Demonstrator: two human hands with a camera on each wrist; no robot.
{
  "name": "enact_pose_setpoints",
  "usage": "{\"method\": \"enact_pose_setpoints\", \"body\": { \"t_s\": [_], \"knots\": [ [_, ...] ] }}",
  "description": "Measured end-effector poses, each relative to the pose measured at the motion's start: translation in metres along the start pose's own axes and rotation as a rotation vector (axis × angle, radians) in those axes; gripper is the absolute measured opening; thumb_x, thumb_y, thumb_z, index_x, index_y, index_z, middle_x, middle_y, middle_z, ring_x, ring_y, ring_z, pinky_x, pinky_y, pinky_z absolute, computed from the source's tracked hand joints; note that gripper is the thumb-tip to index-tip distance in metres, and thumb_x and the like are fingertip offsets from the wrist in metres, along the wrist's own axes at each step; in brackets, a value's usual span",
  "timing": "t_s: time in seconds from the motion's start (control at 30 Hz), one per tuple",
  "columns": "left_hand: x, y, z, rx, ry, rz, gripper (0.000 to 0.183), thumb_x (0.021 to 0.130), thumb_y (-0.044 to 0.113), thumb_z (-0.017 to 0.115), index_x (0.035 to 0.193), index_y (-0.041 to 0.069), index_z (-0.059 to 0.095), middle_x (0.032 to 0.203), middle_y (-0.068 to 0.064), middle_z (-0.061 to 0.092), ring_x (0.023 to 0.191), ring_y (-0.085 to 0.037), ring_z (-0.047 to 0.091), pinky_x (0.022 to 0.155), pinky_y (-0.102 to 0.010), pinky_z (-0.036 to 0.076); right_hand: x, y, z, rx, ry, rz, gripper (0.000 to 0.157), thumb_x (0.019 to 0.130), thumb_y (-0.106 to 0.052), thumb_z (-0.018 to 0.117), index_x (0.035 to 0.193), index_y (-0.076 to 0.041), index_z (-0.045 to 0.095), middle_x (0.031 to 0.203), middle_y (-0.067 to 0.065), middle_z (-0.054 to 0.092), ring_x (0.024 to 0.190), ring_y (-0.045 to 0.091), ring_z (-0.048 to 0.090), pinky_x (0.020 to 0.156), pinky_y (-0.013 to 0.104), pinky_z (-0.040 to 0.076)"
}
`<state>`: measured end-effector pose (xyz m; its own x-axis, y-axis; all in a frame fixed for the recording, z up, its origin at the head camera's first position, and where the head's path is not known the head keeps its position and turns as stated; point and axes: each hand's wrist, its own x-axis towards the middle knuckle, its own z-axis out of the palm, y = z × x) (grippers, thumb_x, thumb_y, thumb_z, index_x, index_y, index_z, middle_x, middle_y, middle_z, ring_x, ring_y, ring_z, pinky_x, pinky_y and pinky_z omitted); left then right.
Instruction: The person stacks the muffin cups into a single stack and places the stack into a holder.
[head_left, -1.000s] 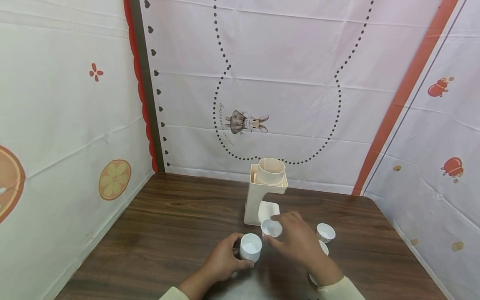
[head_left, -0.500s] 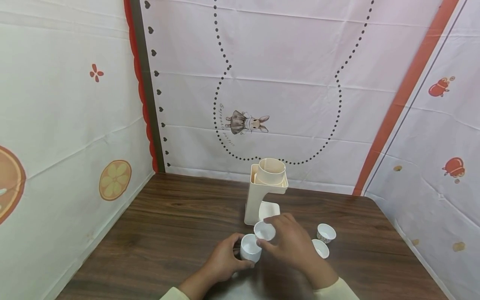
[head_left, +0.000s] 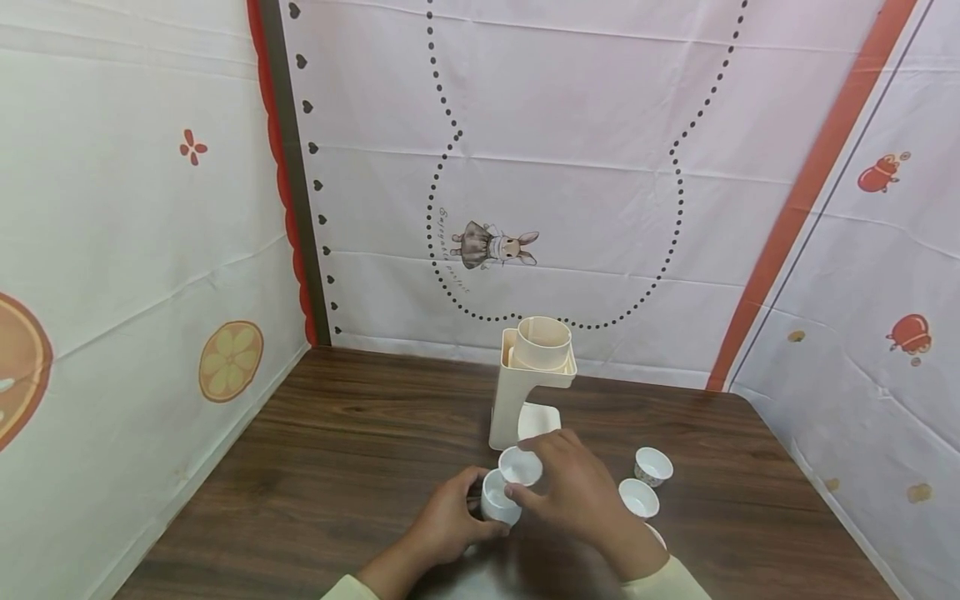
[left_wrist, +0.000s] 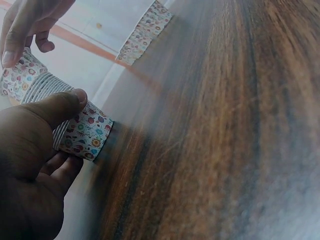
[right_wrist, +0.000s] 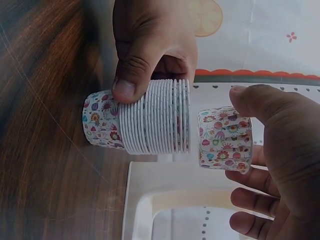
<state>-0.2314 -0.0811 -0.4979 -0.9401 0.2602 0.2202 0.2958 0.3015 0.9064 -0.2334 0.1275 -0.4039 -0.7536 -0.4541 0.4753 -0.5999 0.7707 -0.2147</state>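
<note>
My left hand [head_left: 450, 517] grips a tall nested stack of paper baking cups [right_wrist: 155, 117], printed with colourful flowers and standing base-down on the wooden table. Its thumb and fingers wrap the sides, as the left wrist view shows. Between the thumb and fingers of my right hand [head_left: 573, 492] is a single baking cup [right_wrist: 226, 140] of the same print. In the right wrist view a small gap separates this cup from the top rim of the stack. From the head, the held cup overlaps the stack's far edge, its white inside facing up.
Beyond the hands stands a cream-coloured dispenser [head_left: 510, 408] with a round tube on top and a flat base plate. On the right side of the table sit separate baking cups [head_left: 653, 467], one partly hidden by my right wrist. Printed cloth walls [head_left: 405, 292] surround the table.
My right hand has carried the single cup leftward, from beside the stack to over its edge. The left hand and stack have hardly moved.
</note>
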Motion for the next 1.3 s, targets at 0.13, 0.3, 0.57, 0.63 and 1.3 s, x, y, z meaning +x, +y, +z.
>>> {"method": "enact_pose_setpoints", "body": {
  "t_s": [0.13,0.3,0.57,0.63,1.3],
  "knots": [
    [0.0,0.0,0.0,0.013,0.003,-0.006,0.066,0.068,0.014,0.096,0.123,0.003,0.061,0.113,-0.002,0.069,0.102,-0.016,0.068,0.089,-0.026,0.057,0.0,-0.002,0.001,0.027,-0.007,-0.01,0.05,0.076,-0.044,0.089,0.115,-0.018,0.072,0.109,-0.008,0.067,0.108,0.01,0.056,0.079,0.036,0.056],
    [0.0,0.0,-0.001,0.03,0.005,-0.007,0.066,0.068,0.016,0.097,0.122,0.004,0.062,0.111,0.0,0.069,0.101,-0.014,0.068,0.09,-0.027,0.057,0.0,-0.004,0.004,0.034,-0.013,-0.012,0.051,0.076,-0.044,0.089,0.116,-0.018,0.072,0.109,-0.009,0.067,0.108,0.01,0.056,0.081,0.036,0.056],
    [0.0,0.001,-0.002,0.053,-0.003,-0.025,0.067,0.069,0.019,0.096,0.124,0.004,0.062,0.115,-0.001,0.068,0.106,-0.017,0.067,0.093,-0.029,0.056,-0.001,-0.008,0.011,0.034,-0.001,-0.022,0.053,0.077,-0.046,0.087,0.119,-0.018,0.072,0.111,-0.009,0.067,0.107,0.009,0.058,0.077,0.034,0.056],
    [-0.001,0.001,-0.002,0.045,-0.006,-0.023,0.067,0.069,0.019,0.096,0.124,0.004,0.062,0.116,-0.002,0.069,0.107,-0.018,0.067,0.093,-0.029,0.056,-0.001,-0.009,0.012,0.03,-0.001,-0.023,0.054,0.077,-0.046,0.087,0.12,-0.017,0.071,0.111,-0.008,0.067,0.106,0.009,0.059,0.077,0.035,0.056],
    [-0.001,0.004,-0.003,0.044,-0.021,-0.046,0.069,0.07,0.018,0.095,0.127,0.003,0.06,0.118,-0.005,0.069,0.109,-0.023,0.068,0.093,-0.028,0.056,-0.01,-0.007,0.027,0.021,-0.076,-0.017,0.054,0.08,-0.048,0.084,0.121,-0.016,0.07,0.118,-0.007,0.067,0.111,0.012,0.059,0.081,0.037,0.057]
  ]
}}
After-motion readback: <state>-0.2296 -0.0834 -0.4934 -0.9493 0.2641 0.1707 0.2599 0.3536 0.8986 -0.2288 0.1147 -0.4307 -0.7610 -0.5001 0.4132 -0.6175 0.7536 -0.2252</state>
